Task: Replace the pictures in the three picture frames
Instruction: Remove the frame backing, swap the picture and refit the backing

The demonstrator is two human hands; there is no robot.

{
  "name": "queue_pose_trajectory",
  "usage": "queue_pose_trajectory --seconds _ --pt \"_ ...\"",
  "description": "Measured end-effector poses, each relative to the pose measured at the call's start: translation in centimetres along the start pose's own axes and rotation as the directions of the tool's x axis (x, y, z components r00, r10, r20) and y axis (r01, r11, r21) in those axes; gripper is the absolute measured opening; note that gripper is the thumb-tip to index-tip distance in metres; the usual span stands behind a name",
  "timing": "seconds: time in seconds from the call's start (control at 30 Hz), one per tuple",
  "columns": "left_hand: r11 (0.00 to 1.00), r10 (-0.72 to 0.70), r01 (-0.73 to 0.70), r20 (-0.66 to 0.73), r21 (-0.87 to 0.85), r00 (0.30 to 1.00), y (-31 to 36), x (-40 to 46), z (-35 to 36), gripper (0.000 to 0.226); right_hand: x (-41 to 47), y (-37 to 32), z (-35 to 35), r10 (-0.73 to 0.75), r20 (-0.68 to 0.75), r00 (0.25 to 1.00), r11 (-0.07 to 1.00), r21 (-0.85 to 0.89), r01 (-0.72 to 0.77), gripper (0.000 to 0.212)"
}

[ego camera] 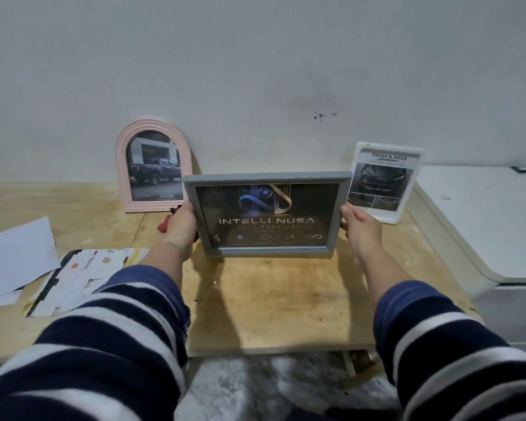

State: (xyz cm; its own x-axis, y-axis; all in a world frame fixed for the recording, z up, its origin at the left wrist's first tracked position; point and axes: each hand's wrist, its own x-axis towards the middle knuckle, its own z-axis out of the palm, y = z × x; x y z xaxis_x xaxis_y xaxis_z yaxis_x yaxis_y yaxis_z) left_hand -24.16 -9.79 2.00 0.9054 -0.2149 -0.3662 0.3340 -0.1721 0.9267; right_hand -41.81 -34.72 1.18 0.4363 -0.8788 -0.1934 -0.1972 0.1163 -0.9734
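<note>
both hands, left hand (181,226) and right hand (360,227), clamped the side edges of the grey frame (266,214), upright at the middle of the surface (271,299). better to lower it level, between the pink frame (152,165) and white frame (384,180).

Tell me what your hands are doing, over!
Left hand and right hand grip the grey frame by its sides, upright. Pink frame and white frame lean on wall behind. Nothing in the way.

Grey frame held upright over the table
The left hand (181,226) and right hand (360,227) grip the grey frame (266,214) by its side edges above the table (274,299).
</note>
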Motion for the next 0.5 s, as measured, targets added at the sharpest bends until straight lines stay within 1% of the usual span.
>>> queue_pose_trajectory --seconds 0.1,0.2,0.3,0.4,0.5 --pt "0.98 0.123 -0.108 -0.079 0.164 0.989 -1.0 1.7 0.1 0.031 0.6 0.5 0.5 -0.012 -0.036 0.999 1.0 -0.025 0.011 0.031" --pt "0.949 0.19 -0.148 -0.131 0.279 0.973 -1.3 1.3 1.0 0.03 1.5 0.8 0.9 -0.049 -0.091 0.995 0.989 -0.147 0.035 0.031" --pt "0.94 0.146 -0.095 -0.136 0.327 0.98 -2.5 2.1 1.6 0.031 2.7 1.3 1.4 -0.052 -0.116 0.992 0.949 -0.314 0.013 0.028" --pt "0.934 0.085 -0.029 -0.144 0.356 0.986 -3.8 2.9 2.4 0.038 4.2 2.4 2.0 -0.053 -0.092 0.994 0.887 -0.462 0.005 0.031" --pt "0.924 0.05 0.026 -0.188 0.381 0.981 -4.3 3.7 3.2 0.053 5.5 3.7 2.3 -0.03 -0.11 0.993 0.866 -0.5 -0.029 0.028"
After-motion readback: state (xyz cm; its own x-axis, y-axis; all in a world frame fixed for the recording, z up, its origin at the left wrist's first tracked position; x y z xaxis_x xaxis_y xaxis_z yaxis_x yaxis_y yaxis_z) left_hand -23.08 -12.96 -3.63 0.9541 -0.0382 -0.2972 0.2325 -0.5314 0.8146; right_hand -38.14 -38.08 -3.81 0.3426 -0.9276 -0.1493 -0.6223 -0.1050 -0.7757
